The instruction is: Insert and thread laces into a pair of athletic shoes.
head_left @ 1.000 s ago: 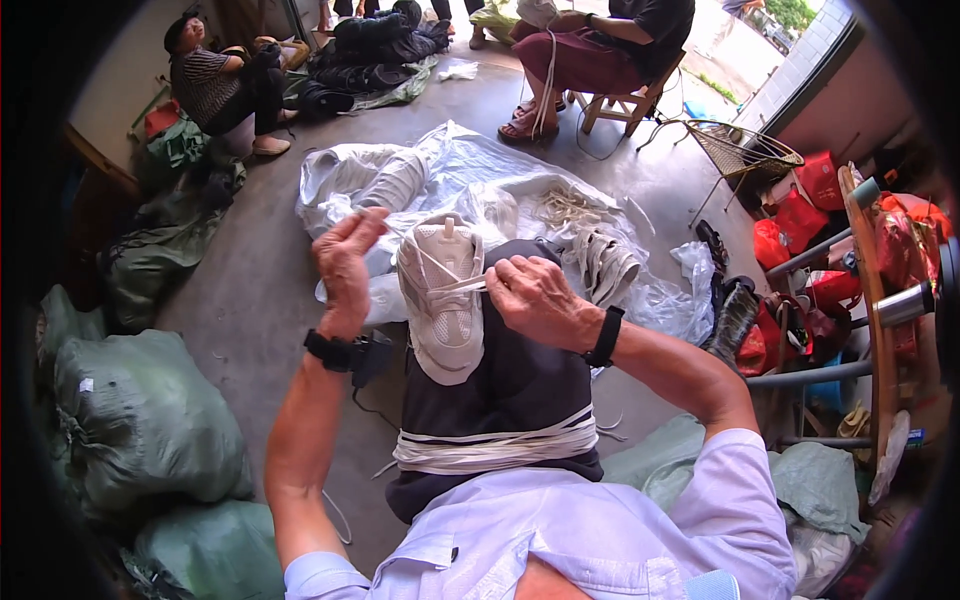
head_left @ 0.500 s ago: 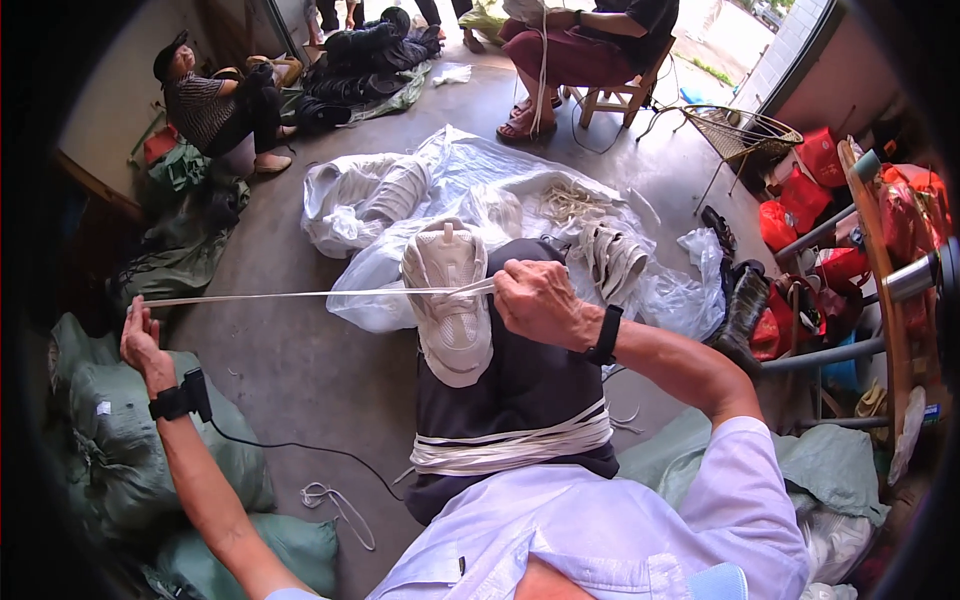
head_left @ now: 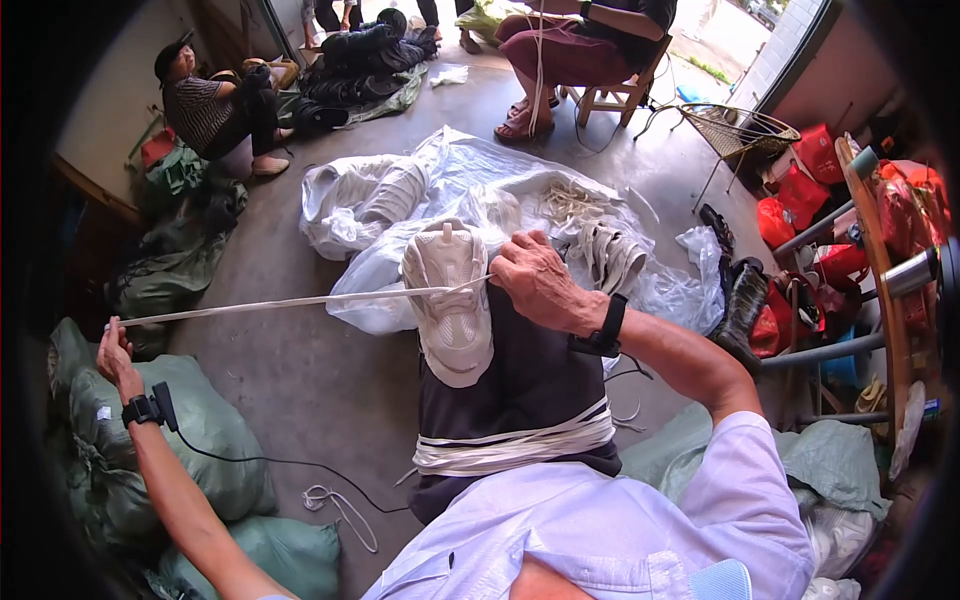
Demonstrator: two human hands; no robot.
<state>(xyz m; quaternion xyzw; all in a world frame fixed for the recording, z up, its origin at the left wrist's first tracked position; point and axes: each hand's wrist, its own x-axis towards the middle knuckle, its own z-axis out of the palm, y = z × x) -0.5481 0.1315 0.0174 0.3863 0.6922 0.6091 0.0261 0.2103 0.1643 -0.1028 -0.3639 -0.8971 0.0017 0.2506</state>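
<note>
Apparently mid-tightening, left fingers (head_left: 115,338) pinch shoelace (head_left: 250,307) well left of the sneaker (head_left: 452,335), right fingers (head_left: 509,264) pinch shoelace beside it; next needs even tension.

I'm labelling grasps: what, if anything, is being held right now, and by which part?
The left grip holds a pale lace near its outer end; the right grip pinches lace just right of the shoe.

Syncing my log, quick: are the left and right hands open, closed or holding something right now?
Left hand: closed, pinching the white shoelace, stretched nearly straight.
Right hand: closed, pinching shoelace just beside the shoe.
</note>
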